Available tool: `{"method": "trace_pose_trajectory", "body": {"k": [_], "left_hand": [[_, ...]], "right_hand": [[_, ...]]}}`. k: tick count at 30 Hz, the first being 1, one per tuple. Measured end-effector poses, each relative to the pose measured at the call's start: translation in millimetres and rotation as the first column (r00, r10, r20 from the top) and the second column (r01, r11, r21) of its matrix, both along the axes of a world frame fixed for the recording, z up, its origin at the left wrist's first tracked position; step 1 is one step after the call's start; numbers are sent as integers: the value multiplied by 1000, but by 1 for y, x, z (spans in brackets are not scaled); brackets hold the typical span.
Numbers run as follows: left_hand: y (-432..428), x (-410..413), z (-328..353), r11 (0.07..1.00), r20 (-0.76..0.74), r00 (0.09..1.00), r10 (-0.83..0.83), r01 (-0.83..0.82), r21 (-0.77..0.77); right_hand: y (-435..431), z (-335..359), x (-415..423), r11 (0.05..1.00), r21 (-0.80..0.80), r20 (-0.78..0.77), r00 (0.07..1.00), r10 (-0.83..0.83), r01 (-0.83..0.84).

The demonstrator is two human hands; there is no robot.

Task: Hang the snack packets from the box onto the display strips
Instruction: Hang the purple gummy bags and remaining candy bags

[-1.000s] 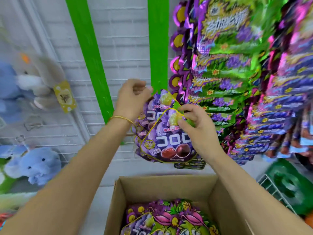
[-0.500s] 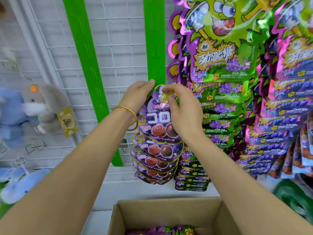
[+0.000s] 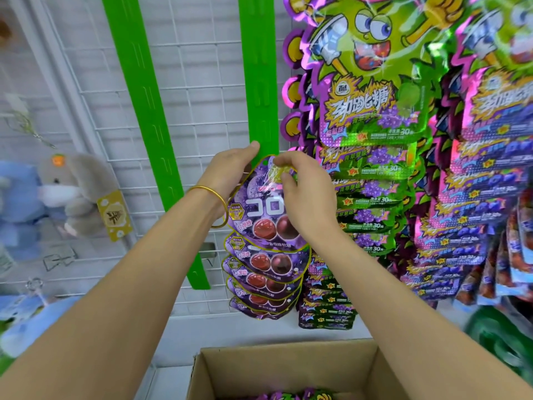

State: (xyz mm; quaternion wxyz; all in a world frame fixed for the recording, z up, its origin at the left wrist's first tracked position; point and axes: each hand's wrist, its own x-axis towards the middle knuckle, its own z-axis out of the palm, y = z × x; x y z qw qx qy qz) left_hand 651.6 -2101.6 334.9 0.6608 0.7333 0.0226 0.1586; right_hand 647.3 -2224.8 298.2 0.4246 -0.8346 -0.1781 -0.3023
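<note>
Head camera: we count five purple packets [image 3: 265, 272] stacked down one of two green strips, and our right hand [image 3: 308, 197] pinches the top packet [image 3: 259, 209] at its tab, fingers curled. Our left hand [image 3: 230, 174] grips its left edge, thumb against that strip [image 3: 261, 82]. Green candy packs [image 3: 372, 111] crowd its right side, the other strip [image 3: 144, 111] hangs bare, and the cardboard box [image 3: 288, 368] sits below.

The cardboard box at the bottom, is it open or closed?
Open: the cardboard box has no flaps over its top, and purple packets show inside.

White wire-grid wall [image 3: 187, 82], plush toys [image 3: 78, 192] left
</note>
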Motion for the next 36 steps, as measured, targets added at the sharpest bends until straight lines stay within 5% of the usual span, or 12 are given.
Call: {"method": "trace_pose_trajectory", "body": {"k": [5,17,25,32,34,36], "left_hand": [[1,0,1,1000,23,1000,2,-2,-4],[0,-4,2,1000,15,1000,16,-17,24],[9,-9,-20,992,57,998,26,-32,123],[38,-52,-68,871,333,922,197,-321,372],[43,-76,-102,865,306,933,190,-307,397],[44,-98,-144,877,121,980,155,-193,440]], "right_hand": [[1,2,-6,996,85,41,999,31,-34],[3,7,-5,1000,-1,-19,1000,-11,11],[1,-25,0,992,47,-25,992,122,-121],[-17,-55,-31,996,-87,264,965,-12,36],[-24,-91,-46,994,-87,209,974,88,-71],[-28,-142,-58,970,-104,-63,975,215,-221]]}}
